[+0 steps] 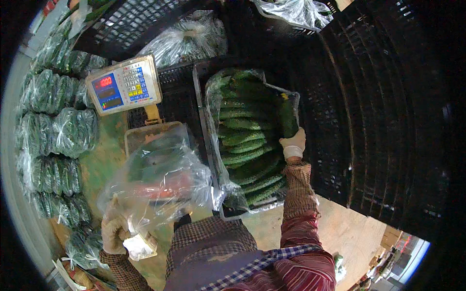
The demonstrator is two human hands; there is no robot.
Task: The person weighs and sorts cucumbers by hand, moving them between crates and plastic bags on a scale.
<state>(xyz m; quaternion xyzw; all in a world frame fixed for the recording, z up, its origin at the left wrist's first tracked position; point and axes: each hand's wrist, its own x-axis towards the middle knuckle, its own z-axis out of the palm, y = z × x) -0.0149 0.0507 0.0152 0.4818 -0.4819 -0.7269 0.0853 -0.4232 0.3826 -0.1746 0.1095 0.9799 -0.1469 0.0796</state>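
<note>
My left hand, in a tan work glove, grips the edge of a clear plastic bag that holds some cucumbers and rests over the scale's tray. My right hand, in a white glove, reaches into a black crate lined with clear plastic and closes on a dark green cucumber at its right side. The crate is full of cucumbers lying crosswise in a stack.
A digital scale with a blue display and keypad stands left of the crate. Several tied bags of cucumbers lie in rows at the far left. Tall stacked black crates fill the right side. More bagged produce lies behind.
</note>
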